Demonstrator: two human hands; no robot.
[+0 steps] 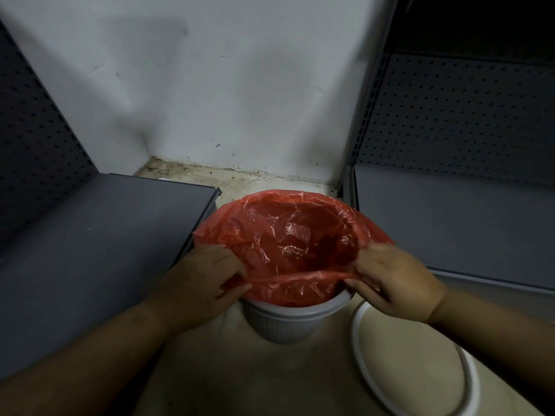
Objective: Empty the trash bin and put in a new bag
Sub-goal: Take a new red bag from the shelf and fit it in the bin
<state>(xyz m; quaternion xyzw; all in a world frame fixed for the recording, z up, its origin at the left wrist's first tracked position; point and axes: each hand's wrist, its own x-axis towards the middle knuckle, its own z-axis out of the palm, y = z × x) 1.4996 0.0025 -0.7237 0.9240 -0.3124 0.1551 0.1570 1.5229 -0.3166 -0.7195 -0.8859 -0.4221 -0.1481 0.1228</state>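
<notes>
Though grimy by wall (240,85), floor (255,370); bin (285,322), bag (294,235) btwn 2 shelves (90,250).

no readable text, labels, brands or numbers on anything in view

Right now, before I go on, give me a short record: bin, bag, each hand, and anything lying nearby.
bin: grey ribbed bin, upright on the floor between the left shelf and the right shelf
bag: red bag, open inside the bin; far edge draped over the rim, near edge stretched above the rim
left hand: fingers pinch the bag's near-left edge
right hand: fingers pinch the bag's near-right edge
nearby: white ring flat on the floor, right of the bin
</notes>
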